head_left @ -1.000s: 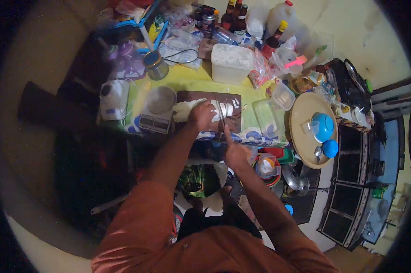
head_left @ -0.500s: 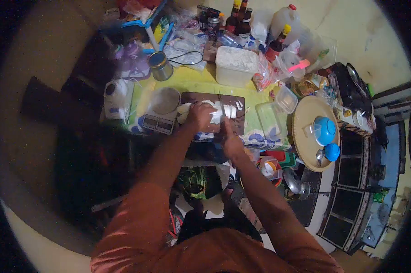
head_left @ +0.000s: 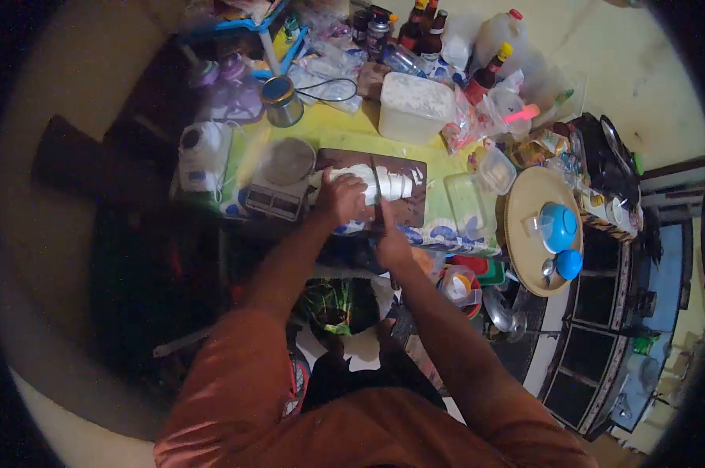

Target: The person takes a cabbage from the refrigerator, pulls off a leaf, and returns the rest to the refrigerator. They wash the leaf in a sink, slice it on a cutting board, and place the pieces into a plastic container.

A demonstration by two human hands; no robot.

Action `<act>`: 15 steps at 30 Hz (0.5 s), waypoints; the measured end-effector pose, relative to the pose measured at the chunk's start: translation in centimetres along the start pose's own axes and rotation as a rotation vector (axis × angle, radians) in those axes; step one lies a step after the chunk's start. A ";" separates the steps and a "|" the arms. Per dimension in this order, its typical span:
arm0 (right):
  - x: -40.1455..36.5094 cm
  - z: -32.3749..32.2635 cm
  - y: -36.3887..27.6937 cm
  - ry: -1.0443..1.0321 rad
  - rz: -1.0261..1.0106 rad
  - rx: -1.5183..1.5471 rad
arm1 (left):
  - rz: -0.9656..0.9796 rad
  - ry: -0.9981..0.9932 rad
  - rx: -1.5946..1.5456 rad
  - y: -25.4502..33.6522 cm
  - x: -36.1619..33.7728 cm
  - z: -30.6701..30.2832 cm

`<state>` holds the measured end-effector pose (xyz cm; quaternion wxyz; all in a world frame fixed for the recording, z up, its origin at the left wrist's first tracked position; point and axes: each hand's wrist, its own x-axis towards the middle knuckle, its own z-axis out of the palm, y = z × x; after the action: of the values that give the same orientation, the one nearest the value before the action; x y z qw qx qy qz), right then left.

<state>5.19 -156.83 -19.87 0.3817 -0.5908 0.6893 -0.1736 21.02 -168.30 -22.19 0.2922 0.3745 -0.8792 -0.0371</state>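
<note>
A dark brown cutting board lies near the front edge of the table, with a long white slab that looks like dough across it. My left hand grips the left part of the slab, fingers bent over its top. In my right hand is a knife, its handle towards me and its blade across the slab. Cut pieces lie side by side to the right of the blade, with small scraps near the board's right edge.
Left of the board are a kitchen scale and a white appliance. Behind it stand a white tub of powder and a metal canister. A clear container and a round tray with blue bowls are at right.
The view has shifted slightly, moving the board a little right and up in the frame. The knife blade now stands farther left relative to the cut pieces, nearer my left hand.
</note>
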 end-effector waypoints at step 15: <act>-1.4 1.3 0.3 0.019 -0.125 -0.128 | -0.150 -0.106 -0.287 -2.8 -2.2 0.0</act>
<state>5.96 -155.14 -20.50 0.3249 -0.6543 0.6642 -0.1586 24.00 -168.79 -24.07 0.2922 0.3909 -0.8487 -0.2036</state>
